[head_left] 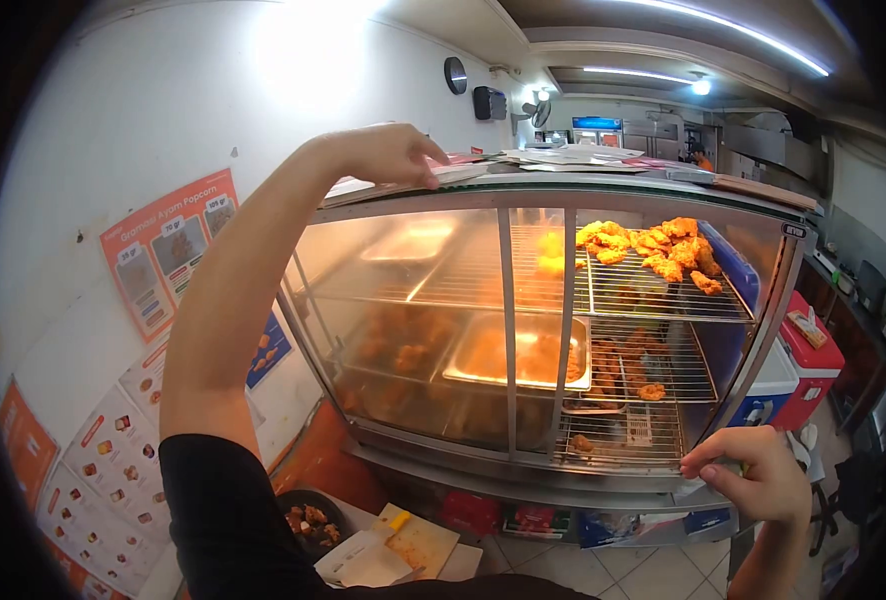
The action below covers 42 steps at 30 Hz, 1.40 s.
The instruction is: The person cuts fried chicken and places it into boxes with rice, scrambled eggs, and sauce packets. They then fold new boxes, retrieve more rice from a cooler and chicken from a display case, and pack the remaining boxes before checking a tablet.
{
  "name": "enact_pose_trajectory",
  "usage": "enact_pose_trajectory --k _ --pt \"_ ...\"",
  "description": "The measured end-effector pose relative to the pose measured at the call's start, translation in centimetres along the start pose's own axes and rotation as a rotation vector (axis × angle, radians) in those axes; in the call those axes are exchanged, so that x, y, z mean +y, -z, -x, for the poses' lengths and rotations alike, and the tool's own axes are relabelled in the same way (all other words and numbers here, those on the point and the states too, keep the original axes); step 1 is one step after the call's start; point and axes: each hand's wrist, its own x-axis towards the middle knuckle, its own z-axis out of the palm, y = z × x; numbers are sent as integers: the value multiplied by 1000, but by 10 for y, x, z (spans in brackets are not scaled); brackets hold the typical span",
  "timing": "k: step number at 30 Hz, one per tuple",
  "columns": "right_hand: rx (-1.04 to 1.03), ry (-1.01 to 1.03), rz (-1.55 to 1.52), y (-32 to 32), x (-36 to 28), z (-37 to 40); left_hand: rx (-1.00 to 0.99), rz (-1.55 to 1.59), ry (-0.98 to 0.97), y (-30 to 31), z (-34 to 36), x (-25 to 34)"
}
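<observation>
A glass-fronted display cabinet stands before me, with its right side of the front uncovered. My left hand reaches over its top edge at the left, by the papers lying there. Its fingers bend downward and are apart. Low at the cabinet's right corner is my right hand, fingers curled and thumb close to the index finger. What it holds, if anything, cannot be made out. Fried chicken pieces lie on the upper wire rack. A metal tray sits on the middle level.
A dark bowl of chicken pieces and a cutting board with a yellow-handled tool are below left. Menu posters cover the left wall. A red cooler box stands right of the cabinet.
</observation>
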Motion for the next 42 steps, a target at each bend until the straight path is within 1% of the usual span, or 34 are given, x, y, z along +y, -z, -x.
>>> enact_pose_trajectory --k 2,3,10,13,15,16,18,20,21,22,23,24,25,26,27,28,29,30,31,32,33,34,35,36,37,38,39,40,41,42 --pt "-5 -3 -7 -3 2 1 -66 205 67 6 -4 -9" --pt "-13 -6 -10 -5 3 2 -63 242 81 9 -5 -12" --pt "45 -39 -72 -7 18 26 -80 282 108 14 -7 -14" --pt "63 -87 -90 -3 23 34 -50 278 109 10 -6 -20" --pt "67 -123 -112 -1 22 38 63 342 111 7 -8 -29" --pt "64 -124 -109 0 21 35 64 346 113 4 -12 -39" --pt "23 -73 -80 2 14 21 481 194 -7 -1 -23 -66" --pt "17 -62 -21 6 -6 -13 888 -10 74 10 -24 -96" --pt "24 -47 37 8 -18 -35 1076 32 162 19 -11 -104" --pt "114 79 136 4 -30 -60 1268 67 253 28 4 -112" --pt "201 214 231 -1 -39 -88 1480 194 346 31 21 -111" --pt "294 363 405 -6 -47 -118 1494 168 382 28 29 -118" --pt "356 535 431 -10 -69 -148 1690 450 410 21 35 -121" --pt "482 761 517 -18 -84 -184 1883 728 422 18 46 -118" --pt "598 899 584 -29 -110 -217 1847 954 359 9 63 -85" --pt "721 1042 636 -39 -134 -241 1851 1104 220 -4 74 -61" --pt "692 1113 581 -48 -148 -261 1834 1199 91 -19 82 -49" --pt "785 1141 670 -63 -166 -275 1806 1373 -47 -32 98 -12" --pt "882 1173 742 -82 -186 -277 1879 1423 -145 -41 111 27" --pt "721 1123 633 -93 -194 -277 1949 1427 12 -43 131 85" --pt "540 1101 529 -99 -196 -282 1896 1342 -12 -60 147 98" --pt "461 1151 232 -106 -196 -281 1877 1203 -141 -71 164 116" --pt "498 1118 362 -105 -193 -284 1968 1430 -244 -69 194 163" --pt "480 1466 62 -110 -199 -267 1887 1402 -298 -78 229 180" --pt "31 1217 -376 -120 -178 -293 2033 892 -36 -97 259 169" --pt "-93 1288 -384 -116 -155 -319 2062 401 235 -121 300 159" --pt "-106 1016 -553 -131 -141 -318 2089 267 346 -146 347 175" --pt "-129 889 -616 -137 -133 -275 1996 233 770 -167 383 195" --pt "-463 795 -698 -143 -124 -234 1878 236 1171 -187 409 215" --pt "-458 866 -542 -154 -114 -210 1786 441 1046 -196 435 257"
